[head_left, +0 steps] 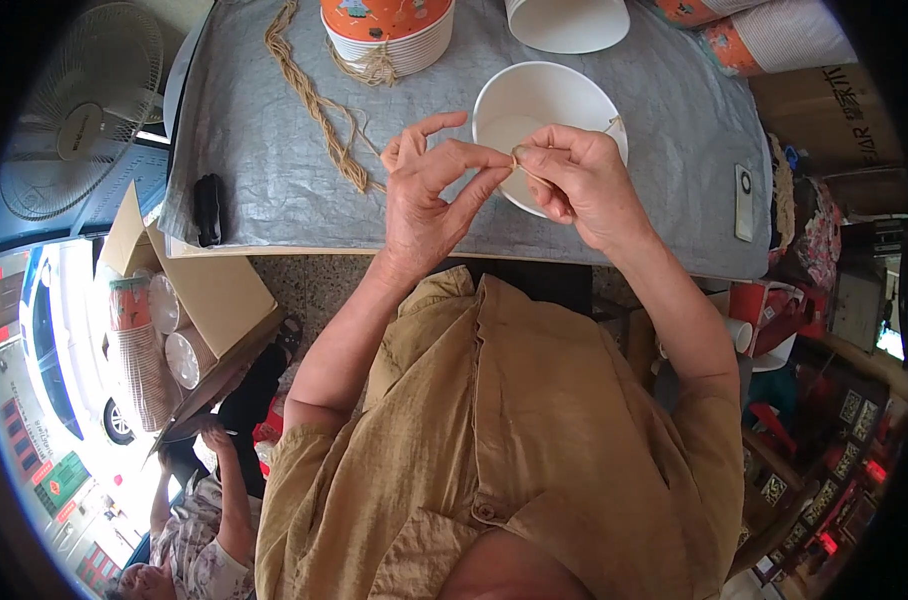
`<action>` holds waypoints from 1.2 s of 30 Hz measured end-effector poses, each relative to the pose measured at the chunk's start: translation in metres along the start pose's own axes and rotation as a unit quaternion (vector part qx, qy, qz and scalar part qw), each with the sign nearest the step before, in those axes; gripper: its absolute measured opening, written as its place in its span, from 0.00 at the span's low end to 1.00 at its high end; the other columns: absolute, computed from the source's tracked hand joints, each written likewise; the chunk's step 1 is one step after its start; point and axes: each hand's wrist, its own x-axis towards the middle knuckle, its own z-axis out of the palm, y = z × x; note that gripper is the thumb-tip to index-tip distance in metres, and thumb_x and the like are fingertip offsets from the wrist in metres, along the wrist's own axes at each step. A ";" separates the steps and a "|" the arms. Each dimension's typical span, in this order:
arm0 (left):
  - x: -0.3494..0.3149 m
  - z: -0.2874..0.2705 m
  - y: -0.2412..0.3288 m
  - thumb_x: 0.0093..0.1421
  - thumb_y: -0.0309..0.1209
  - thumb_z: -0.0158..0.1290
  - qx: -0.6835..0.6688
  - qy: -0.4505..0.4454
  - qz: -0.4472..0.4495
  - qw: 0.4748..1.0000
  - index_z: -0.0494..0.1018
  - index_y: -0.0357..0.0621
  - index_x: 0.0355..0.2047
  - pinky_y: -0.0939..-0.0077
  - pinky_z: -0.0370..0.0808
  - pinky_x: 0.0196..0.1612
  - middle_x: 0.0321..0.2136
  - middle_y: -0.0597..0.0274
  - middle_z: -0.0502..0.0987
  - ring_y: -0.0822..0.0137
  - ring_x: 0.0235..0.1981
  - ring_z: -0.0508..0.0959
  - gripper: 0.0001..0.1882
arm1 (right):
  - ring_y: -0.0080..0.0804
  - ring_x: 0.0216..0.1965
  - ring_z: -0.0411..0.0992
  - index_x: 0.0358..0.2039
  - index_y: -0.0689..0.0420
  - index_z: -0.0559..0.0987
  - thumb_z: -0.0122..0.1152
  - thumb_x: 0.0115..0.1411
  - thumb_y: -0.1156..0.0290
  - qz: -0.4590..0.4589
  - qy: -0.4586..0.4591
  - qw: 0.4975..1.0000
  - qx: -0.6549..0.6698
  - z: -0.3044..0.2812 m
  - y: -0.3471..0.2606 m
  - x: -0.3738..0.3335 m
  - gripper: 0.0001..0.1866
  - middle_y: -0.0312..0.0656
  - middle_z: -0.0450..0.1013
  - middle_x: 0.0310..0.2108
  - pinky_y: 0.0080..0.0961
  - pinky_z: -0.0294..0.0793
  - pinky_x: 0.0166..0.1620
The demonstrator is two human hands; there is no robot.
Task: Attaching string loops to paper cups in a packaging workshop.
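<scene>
Over the table, my left hand [424, 195] and my right hand [589, 185] meet with fingertips almost touching. Both pinch a thin piece of tan cord [516, 162], which shows as a small loop between them. Below lies a white paper bucket [504, 105], its open mouth facing up and partly covered by my right hand. A bit of cord [614, 122] sticks out at the bucket's right rim. Left of my hands, a long bundle of loose tan cords [319, 100] stretches across the grey table cover [264, 180].
Stacked orange-and-white buckets [399, 40] stand at the far side, beside another white bucket [569, 22]. More stacks [774, 45] lie far right. A black object [209, 208] and a pale flat object [743, 203] rest near the table's corners. A fan [79, 130] and a seated person [199, 530] are at left.
</scene>
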 end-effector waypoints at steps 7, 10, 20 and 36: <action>0.001 -0.001 0.001 0.54 0.33 0.69 0.041 0.034 0.022 0.998 0.83 0.57 0.36 0.62 0.58 0.58 0.34 0.80 0.84 0.63 0.54 0.76 0.09 | 0.16 0.14 0.65 0.34 0.65 0.79 0.60 0.66 0.74 0.025 -0.002 0.999 -0.038 0.003 -0.004 0.001 0.07 0.37 0.73 0.19 0.15 0.58 0.15; 0.002 -0.004 0.003 0.54 0.32 0.69 0.071 0.027 0.050 0.996 0.83 0.57 0.35 0.62 0.58 0.57 0.34 0.80 0.83 0.63 0.54 0.77 0.09 | 0.16 0.14 0.65 0.33 0.64 0.79 0.60 0.65 0.74 0.044 -0.005 0.998 -0.040 0.001 -0.005 0.002 0.06 0.38 0.73 0.19 0.16 0.58 0.15; 0.007 -0.003 -0.001 0.55 0.31 0.68 -0.003 0.003 0.000 1.000 0.81 0.52 0.33 0.60 0.60 0.57 0.35 0.75 0.83 0.61 0.53 0.77 0.07 | 0.15 0.15 0.63 0.36 0.64 0.80 0.61 0.65 0.73 0.087 -0.042 0.994 -0.042 -0.007 -0.008 0.009 0.07 0.36 0.71 0.19 0.15 0.55 0.15; 0.015 -0.011 0.013 0.59 0.29 0.67 -0.253 -0.056 -0.296 0.919 0.78 0.38 0.45 0.79 0.77 0.44 0.31 0.60 0.86 0.76 0.40 0.82 0.15 | 0.34 0.33 0.77 0.39 0.60 0.81 0.74 0.50 0.81 -0.412 0.137 0.801 -0.412 0.010 0.029 -0.007 0.15 0.39 0.77 0.34 0.28 0.78 0.35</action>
